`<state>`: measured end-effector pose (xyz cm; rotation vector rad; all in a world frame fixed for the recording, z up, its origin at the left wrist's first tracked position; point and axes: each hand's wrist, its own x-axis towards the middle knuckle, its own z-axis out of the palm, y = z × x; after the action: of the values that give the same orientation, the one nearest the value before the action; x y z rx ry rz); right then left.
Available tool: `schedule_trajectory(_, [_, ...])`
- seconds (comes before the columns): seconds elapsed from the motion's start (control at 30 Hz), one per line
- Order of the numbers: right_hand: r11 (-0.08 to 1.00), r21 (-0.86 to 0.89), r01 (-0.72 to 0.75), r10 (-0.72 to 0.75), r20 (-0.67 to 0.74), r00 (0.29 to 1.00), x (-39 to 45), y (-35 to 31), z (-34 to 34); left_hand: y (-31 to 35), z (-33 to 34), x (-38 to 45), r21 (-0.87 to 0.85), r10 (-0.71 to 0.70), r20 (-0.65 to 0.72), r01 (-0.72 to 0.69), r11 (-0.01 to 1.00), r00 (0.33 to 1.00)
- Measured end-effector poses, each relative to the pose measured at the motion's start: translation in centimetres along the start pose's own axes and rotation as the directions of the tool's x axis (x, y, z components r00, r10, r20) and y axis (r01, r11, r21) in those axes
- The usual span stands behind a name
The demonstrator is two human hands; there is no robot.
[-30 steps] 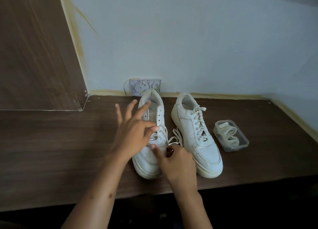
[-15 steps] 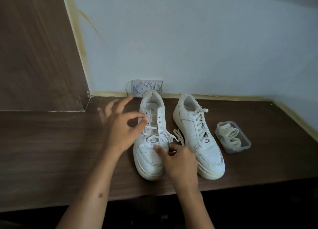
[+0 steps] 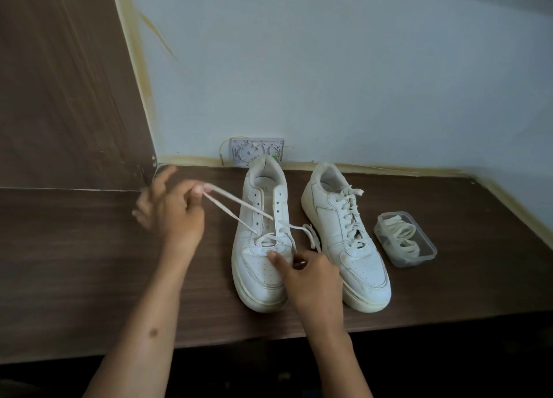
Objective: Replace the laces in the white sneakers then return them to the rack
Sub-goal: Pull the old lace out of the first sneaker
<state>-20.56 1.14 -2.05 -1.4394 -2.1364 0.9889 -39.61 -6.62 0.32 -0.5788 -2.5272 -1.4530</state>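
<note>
Two white sneakers stand side by side on a dark wooden shelf (image 3: 74,263), toes toward me. The left sneaker (image 3: 263,239) has its upper eyelets bare and a lace (image 3: 236,207) threaded only low down. My left hand (image 3: 176,212) pinches a loop of that lace and holds it stretched out to the left of the shoe. My right hand (image 3: 308,275) rests on the left sneaker's toe area, fingers pinching the lace's other strand. The right sneaker (image 3: 344,236) is fully laced.
A clear plastic box (image 3: 405,239) with coiled cream laces sits right of the sneakers. A small white wall fitting (image 3: 254,152) sits behind the left shoe. A wooden panel (image 3: 59,83) rises at the left; the shelf's front edge runs near my forearms.
My left hand moved from over the left sneaker out to the left, drawing a loop of lace out of the upper eyelets. My right hand stayed by the toe.
</note>
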Motion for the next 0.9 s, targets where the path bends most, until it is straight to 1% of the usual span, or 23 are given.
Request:
schedule_trajectory(0.03, [1.000, -0.001, -0.002, 0.002, 0.002, 1.000, 0.0, 0.0, 0.0, -0.4, -0.2, 0.1, 0.016, -0.083, 0.049, 0.082, 0.996, 0.995])
schedule_trajectory(0.07, [1.000, 0.002, -0.006, 0.006, 0.006, 1.000, 0.1, 0.0, 0.0, -0.5, -0.2, -0.1, 0.032, -0.101, 0.098, 0.098, 0.995, 0.990])
schedule_trajectory(0.1, [1.000, 0.007, -0.008, 0.007, 0.008, 1.000, 0.1, 0.0, 0.0, -0.4, -0.2, -0.3, 0.053, -0.018, 0.118, 0.012, 0.999, 0.993])
schedule_trajectory(0.13, [1.000, 0.008, -0.007, 0.007, 0.008, 1.000, 0.1, 0.0, 0.0, 0.0, -0.1, -0.5, 0.063, 0.127, 0.141, -0.137, 0.988, 0.982])
schedule_trajectory(0.17, [1.000, 0.004, -0.004, 0.004, 0.008, 1.000, 0.0, -0.1, 0.0, 0.5, 0.2, -0.7, 0.076, 0.275, 0.183, -0.293, 0.953, 0.944])
schedule_trajectory(0.2, [1.000, -0.002, 0.000, 0.000, 0.010, 1.000, 0.0, -0.1, 0.0, 1.1, 0.6, -1.1, 0.090, 0.390, 0.243, -0.421, 0.903, 0.888])
schedule_trajectory(0.23, [1.000, -0.002, 0.004, -0.004, 0.011, 1.000, 0.0, 0.0, 0.0, 1.8, 0.9, -1.5, 0.110, 0.469, 0.301, -0.519, 0.848, 0.830])
schedule_trajectory(0.27, [1.000, -0.002, 0.008, -0.008, 0.010, 1.000, 0.0, -0.1, 0.0, 2.2, 1.4, -2.1, 0.126, 0.516, 0.352, -0.585, 0.801, 0.781])
schedule_trajectory(0.33, [1.000, -0.005, 0.017, -0.017, 0.003, 1.000, 0.1, 0.0, 0.1, 2.5, 2.2, -2.9, 0.177, 0.545, 0.399, -0.645, 0.743, 0.737])
schedule_trajectory(0.4, [1.000, -0.010, 0.021, -0.021, 0.001, 1.000, 0.2, 0.0, 0.2, 2.1, 2.7, -2.9, 0.225, 0.559, 0.405, -0.671, 0.706, 0.723])
schedule_trajectory(0.5, [1.000, -0.019, 0.012, -0.012, 0.010, 1.000, 0.2, -0.1, 0.2, 2.2, 2.8, -3.0, 0.215, 0.609, 0.392, -0.712, 0.668, 0.689])
schedule_trajectory(0.53, [1.000, -0.015, 0.011, -0.010, 0.014, 1.000, 0.2, -0.2, 0.1, 2.2, 2.8, -2.9, 0.197, 0.622, 0.349, -0.704, 0.682, 0.701])
schedule_trajectory(0.57, [1.000, -0.009, 0.009, -0.009, 0.019, 1.000, 0.1, -0.2, -0.1, 2.1, 2.8, -2.5, 0.169, 0.614, 0.264, -0.662, 0.730, 0.744])
schedule_trajectory(0.6, [1.000, -0.001, 0.006, -0.006, 0.024, 1.000, 0.1, -0.3, -0.2, 1.7, 2.6, -2.0, 0.125, 0.561, 0.146, -0.577, 0.807, 0.815])
schedule_trajectory(0.63, [1.000, 0.006, 0.004, -0.004, 0.028, 1.000, 0.0, -0.4, -0.3, 1.3, 2.3, -1.4, 0.061, 0.453, 0.014, -0.453, 0.889, 0.891])
schedule_trajectory(0.67, [1.000, 0.011, 0.004, -0.004, 0.029, 1.000, 0.0, -0.4, -0.3, 0.7, 1.7, -0.7, -0.021, 0.301, -0.089, -0.304, 0.952, 0.949])
schedule_trajectory(0.7, [1.000, 0.014, 0.003, -0.003, 0.027, 1.000, 0.0, -0.4, -0.3, 0.2, 1.1, 0.0, -0.092, 0.142, -0.151, -0.157, 0.983, 0.978])
schedule_trajectory(0.73, [1.000, 0.016, 0.001, -0.002, 0.025, 1.000, 0.0, -0.5, -0.3, -0.4, 0.7, 0.4, -0.114, 0.001, -0.174, -0.021, 0.993, 0.985])
schedule_trajectory(0.77, [1.000, 0.017, -0.003, 0.002, 0.025, 1.000, 0.0, -0.5, -0.3, -1.0, 0.4, 0.7, -0.084, -0.092, -0.167, 0.078, 0.993, 0.982])
schedule_trajectory(0.8, [1.000, 0.017, -0.007, 0.007, 0.025, 1.000, 0.0, -0.5, -0.3, -1.4, 0.3, 0.7, -0.035, -0.112, -0.137, 0.109, 0.993, 0.984])
schedule_trajectory(0.83, [1.000, 0.015, -0.011, 0.011, 0.026, 1.000, 0.0, -0.5, -0.3, -1.6, 0.4, 0.6, 0.007, -0.049, -0.088, 0.050, 0.999, 0.995])
schedule_trajectory(0.87, [1.000, 0.014, -0.014, 0.014, 0.026, 1.000, 0.0, -0.5, -0.3, -1.6, 0.5, 0.4, 0.029, 0.079, -0.019, -0.078, 0.997, 0.997])
schedule_trajectory(0.9, [1.000, 0.012, -0.015, 0.015, 0.028, 1.000, 0.0, -0.5, -0.3, -1.3, 0.7, 0.1, 0.037, 0.220, 0.067, -0.223, 0.974, 0.973])
